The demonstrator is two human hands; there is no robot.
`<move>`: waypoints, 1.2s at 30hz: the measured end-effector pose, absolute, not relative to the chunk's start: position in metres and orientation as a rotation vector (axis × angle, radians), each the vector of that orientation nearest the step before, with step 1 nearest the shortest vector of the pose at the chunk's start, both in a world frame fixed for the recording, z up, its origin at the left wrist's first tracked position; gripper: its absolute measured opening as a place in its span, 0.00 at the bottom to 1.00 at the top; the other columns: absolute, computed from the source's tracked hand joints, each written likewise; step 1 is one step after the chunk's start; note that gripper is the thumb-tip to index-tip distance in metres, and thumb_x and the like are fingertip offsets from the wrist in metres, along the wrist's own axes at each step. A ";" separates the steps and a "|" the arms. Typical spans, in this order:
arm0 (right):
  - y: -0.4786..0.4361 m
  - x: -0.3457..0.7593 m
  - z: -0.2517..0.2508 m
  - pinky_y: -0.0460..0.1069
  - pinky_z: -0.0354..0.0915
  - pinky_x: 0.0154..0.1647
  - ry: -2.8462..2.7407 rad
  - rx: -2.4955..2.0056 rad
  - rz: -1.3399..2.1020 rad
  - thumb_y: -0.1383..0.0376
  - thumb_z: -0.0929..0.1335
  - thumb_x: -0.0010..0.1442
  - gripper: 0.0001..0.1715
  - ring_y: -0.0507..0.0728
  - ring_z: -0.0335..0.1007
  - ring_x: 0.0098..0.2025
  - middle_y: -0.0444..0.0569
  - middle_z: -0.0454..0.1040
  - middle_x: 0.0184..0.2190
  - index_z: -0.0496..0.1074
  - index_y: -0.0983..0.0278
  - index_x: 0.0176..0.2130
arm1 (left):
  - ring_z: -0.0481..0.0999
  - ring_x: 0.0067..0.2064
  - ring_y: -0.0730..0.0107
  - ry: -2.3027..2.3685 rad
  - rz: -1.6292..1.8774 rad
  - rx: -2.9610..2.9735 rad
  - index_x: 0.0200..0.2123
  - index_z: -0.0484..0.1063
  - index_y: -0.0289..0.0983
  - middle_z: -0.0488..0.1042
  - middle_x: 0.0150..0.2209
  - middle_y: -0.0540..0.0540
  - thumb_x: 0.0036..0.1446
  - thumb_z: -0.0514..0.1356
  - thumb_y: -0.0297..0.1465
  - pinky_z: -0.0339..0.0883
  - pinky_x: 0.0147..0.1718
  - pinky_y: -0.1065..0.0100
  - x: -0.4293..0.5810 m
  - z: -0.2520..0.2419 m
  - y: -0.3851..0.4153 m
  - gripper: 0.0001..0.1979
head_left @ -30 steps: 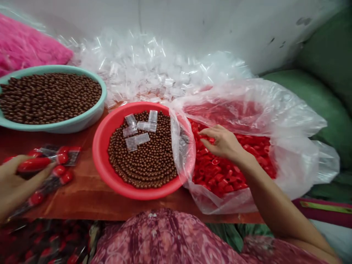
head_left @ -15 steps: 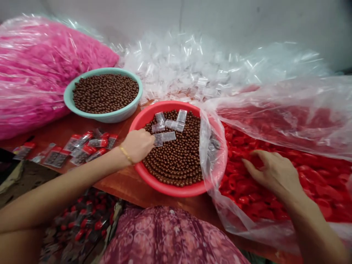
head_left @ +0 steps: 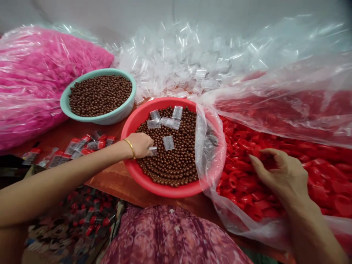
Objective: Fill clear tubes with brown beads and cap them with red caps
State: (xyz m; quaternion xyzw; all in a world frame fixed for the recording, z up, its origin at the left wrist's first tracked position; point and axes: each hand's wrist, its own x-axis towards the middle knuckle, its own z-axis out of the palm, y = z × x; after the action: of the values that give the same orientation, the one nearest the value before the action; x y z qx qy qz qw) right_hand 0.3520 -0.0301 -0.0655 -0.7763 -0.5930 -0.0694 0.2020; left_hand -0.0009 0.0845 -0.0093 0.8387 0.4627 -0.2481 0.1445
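Near the centre, the left hand (head_left: 141,144) is pinching a clear case (head_left: 153,151) over the balls (head_left: 173,167) in the red bowl (head_left: 170,191), where loose cases (head_left: 168,143) are lying. At right, the right hand (head_left: 283,174) is hovering at the red caps (head_left: 233,181); whether its fingertips are gripping one, I cannot tell.

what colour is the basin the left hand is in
The basin at the left hand is red, best seen in the head view.
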 end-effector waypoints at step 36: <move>0.007 0.261 0.006 0.43 0.61 0.18 -1.124 -1.448 0.848 0.61 0.75 0.42 0.11 0.46 0.60 0.17 0.40 0.71 0.22 0.73 0.62 0.28 | 0.72 0.37 0.75 0.630 0.744 1.345 0.37 0.69 0.32 0.73 0.35 0.49 0.43 0.64 0.22 0.64 0.46 0.66 0.026 -0.037 0.083 0.14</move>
State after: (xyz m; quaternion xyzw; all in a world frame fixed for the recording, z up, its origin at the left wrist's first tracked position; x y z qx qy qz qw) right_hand 0.2611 0.0068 0.0056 -0.6070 -0.4711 0.3556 0.5321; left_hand 0.0261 0.0825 -0.0372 0.5978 0.2800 0.3308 0.6744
